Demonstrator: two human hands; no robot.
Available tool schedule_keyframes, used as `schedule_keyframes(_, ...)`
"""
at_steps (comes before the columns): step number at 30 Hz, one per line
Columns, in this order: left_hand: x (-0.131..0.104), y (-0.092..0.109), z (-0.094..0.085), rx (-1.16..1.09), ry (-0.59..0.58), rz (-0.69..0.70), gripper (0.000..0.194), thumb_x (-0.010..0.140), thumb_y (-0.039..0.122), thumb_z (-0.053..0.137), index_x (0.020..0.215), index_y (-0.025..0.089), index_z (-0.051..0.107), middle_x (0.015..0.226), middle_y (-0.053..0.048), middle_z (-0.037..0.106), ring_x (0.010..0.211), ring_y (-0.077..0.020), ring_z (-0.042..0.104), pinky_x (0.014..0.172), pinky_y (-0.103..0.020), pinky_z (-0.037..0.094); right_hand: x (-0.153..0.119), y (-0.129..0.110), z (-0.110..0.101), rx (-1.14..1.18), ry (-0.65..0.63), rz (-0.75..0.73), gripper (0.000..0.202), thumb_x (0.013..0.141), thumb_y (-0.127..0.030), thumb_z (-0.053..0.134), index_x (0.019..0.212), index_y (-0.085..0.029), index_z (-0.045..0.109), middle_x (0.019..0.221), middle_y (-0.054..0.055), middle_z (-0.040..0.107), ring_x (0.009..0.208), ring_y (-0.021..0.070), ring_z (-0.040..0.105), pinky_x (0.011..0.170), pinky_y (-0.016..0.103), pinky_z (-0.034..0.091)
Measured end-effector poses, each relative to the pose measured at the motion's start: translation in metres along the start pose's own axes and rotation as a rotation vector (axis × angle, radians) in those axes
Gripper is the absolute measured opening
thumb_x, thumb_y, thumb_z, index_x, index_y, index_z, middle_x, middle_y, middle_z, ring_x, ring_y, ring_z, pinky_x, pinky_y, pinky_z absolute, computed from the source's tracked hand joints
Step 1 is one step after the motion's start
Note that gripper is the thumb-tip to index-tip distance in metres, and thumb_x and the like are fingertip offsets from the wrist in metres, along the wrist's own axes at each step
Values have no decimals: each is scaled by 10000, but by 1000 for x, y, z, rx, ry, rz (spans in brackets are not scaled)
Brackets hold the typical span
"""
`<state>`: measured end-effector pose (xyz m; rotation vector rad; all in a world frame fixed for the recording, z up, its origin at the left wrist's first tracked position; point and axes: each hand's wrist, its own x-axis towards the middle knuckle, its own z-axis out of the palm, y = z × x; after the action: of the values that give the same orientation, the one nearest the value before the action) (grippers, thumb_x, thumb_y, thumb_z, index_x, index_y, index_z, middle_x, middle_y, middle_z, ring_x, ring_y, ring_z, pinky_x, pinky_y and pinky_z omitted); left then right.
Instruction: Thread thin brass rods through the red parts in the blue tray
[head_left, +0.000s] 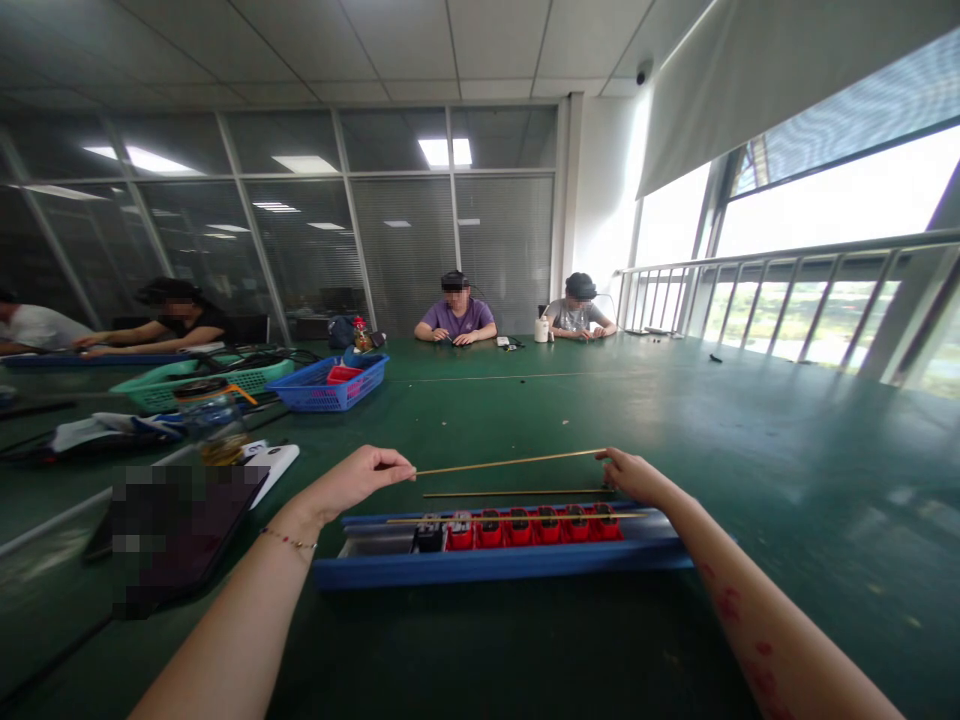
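The left hand (367, 474) pinches one end of a thin golden rod (506, 463) beyond the blue tray (502, 571) on the worktop (465, 410); the right hand (631, 474) meets the other end, its grip unclear.

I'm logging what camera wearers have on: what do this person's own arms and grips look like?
Both forearms are sleeveless. The left grip and right grip are ungloved hands. A thin, beaded bracelet circles the left wrist; patchy marks dot the right forearm.
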<state>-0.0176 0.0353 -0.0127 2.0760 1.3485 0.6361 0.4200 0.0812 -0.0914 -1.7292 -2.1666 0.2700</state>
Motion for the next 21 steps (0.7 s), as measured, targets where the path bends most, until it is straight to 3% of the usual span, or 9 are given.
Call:
schedule_keyframes(3, 6, -7, 7, 18, -37, -17, 384, 714, 509, 529, 822, 167, 667, 871, -40, 686, 870, -200, 587, 805, -265, 420, -1, -3, -2, 12, 51, 9, 354, 845, -191, 342, 1172, -169, 474, 859, 63, 677, 809, 181, 611, 717, 265, 441)
schedule_keyframes(6, 11, -12, 17, 64, -87, -14, 388, 714, 506, 522, 826, 164, 667, 858, -36, 683, 846, -194, 587, 768, -251, 423, -5, -14, -6, 58, 55, -91, 337, 852, -305, 381, 1150, -210, 507, 998, 54, 646, 916, 191, 580, 787, 273, 431)
schedule_keyframes(9, 17, -15, 28, 130, -120, 0, 394, 716, 505, 510, 824, 162, 671, 848, -33, 678, 806, -185, 585, 712, -231, 415, -7, -23, -10, 117, -50, -210, 330, 783, -452, 489, 971, -220, 629, 951, 41, 661, 886, 199, 587, 788, 271, 442)
schedule_keyframes(13, 25, -22, 41, 188, -115, -18, 377, 689, 499, 534, 756, 157, 680, 779, -37, 675, 732, -185, 586, 641, -228, 400, -7, -23, -9, 123, -130, -184, 327, 684, -503, 589, 795, -209, 679, 864, 37, 677, 827, 196, 597, 772, 260, 447)
schedule_keyframes(21, 35, -39, 47, 277, -39, -90, 293, 651, 456, 575, 713, 178, 647, 747, -38, 680, 711, -193, 605, 588, -228, 402, -6, -24, -12, 193, -308, -280, 422, 789, -528, 443, 805, -205, 715, 1113, 57, 592, 971, 208, 555, 867, 273, 407)
